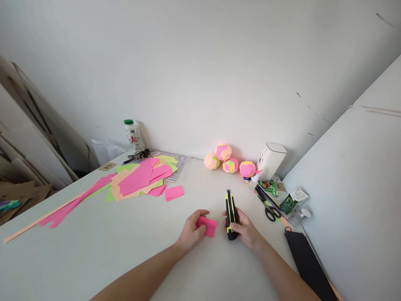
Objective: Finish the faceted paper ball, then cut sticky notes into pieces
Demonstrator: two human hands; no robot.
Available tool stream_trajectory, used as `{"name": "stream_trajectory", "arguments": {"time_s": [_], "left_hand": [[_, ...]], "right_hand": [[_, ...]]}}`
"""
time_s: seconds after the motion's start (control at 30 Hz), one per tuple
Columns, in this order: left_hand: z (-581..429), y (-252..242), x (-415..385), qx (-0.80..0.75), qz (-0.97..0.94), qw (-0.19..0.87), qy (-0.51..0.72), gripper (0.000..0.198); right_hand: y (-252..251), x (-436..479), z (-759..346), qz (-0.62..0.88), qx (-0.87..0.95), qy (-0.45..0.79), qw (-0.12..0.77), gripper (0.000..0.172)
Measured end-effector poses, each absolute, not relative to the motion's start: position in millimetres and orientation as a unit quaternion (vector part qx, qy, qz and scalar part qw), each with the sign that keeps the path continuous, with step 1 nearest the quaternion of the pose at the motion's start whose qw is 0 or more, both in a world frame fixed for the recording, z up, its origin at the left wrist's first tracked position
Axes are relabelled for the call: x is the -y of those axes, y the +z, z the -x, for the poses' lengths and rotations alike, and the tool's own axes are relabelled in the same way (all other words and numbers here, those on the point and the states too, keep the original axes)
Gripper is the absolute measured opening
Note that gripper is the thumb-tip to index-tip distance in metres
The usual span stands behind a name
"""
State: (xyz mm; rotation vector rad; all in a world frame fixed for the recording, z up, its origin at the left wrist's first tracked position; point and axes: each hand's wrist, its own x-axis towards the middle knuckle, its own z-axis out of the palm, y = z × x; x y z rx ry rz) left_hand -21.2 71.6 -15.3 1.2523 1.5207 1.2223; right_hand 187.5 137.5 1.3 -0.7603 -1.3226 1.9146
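Now | left hand pinches pink paper | right hand grips cutter | bottle capped

One camera, worn on the person's head, looks forward and down across the tabletop to the wall behind it. The left hand and right hand appear near, below the middle, forearms entering from the bottom edge. The wide view also takes in a white panel at right.
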Motion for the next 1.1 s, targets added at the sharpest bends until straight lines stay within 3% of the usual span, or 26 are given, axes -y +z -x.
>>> {"name": "stream_trajectory", "arguments": {"time_s": [0.57,1.1], "left_hand": [[22,-14,-70,-0.611,-0.508,0.384,0.47,0.046],[22,-13,-70,-0.611,-0.523,0.37,0.466,0.045]], "right_hand": [[-7,-133,-179,0.326,0.515,0.709,0.355,0.04],[-12,-130,-178,0.354,0.497,0.709,0.353,0.05]]}}
